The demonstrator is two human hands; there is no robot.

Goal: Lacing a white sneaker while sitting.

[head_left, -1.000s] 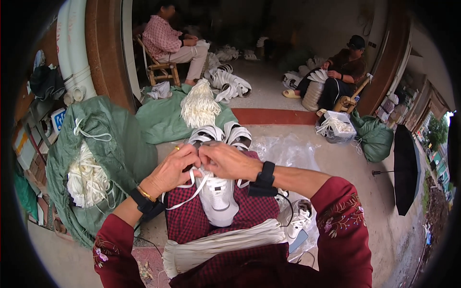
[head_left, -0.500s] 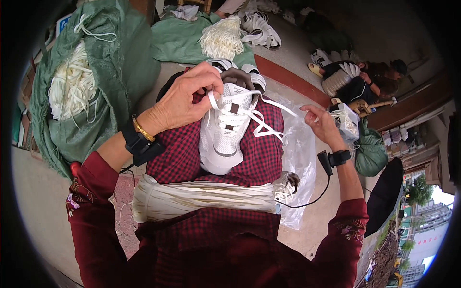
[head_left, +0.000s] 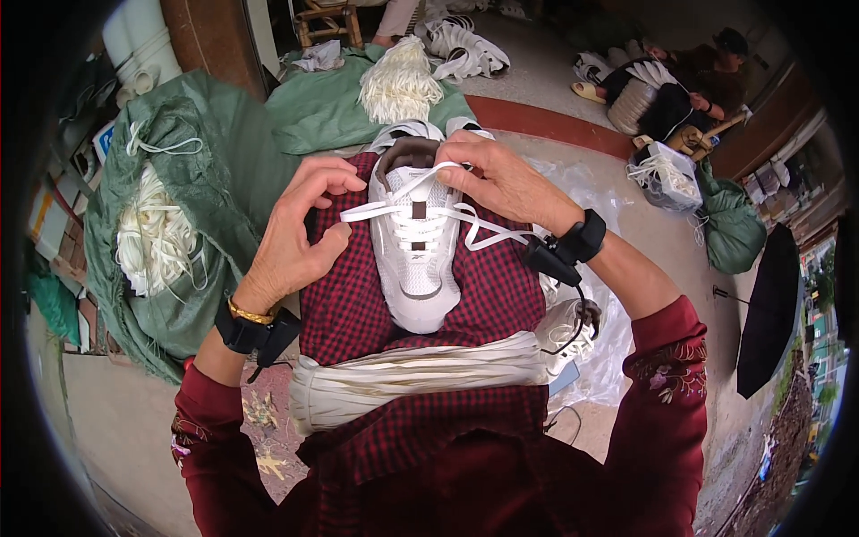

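Note:
A white sneaker (head_left: 419,300) lies on my lap over red-and-black checked cloth, its toe toward me and its dark brown collar away. A flat white shoelace (head_left: 403,211) runs through several of its eyelets, with a loose end sticking out on the left and loops hanging on the right. Near the tongue, my right hand (head_left: 506,183) pinches the lace between thumb and fingers. My left hand (head_left: 304,224) hovers left of the shoe, fingers curved and apart, holding nothing, close to the loose end.
Across my lap lies a thick bundle of white laces (head_left: 420,380). A green sack (head_left: 219,134) with more laces stands left. Laces are piled on green cloth (head_left: 300,103) ahead. Another shoe (head_left: 568,336) and clear plastic (head_left: 613,309) lie right. A person (head_left: 707,80) sits far right.
My left hand has let go of the lace and drawn back left. My right hand has come in from the right and now grips lace at the tongue.

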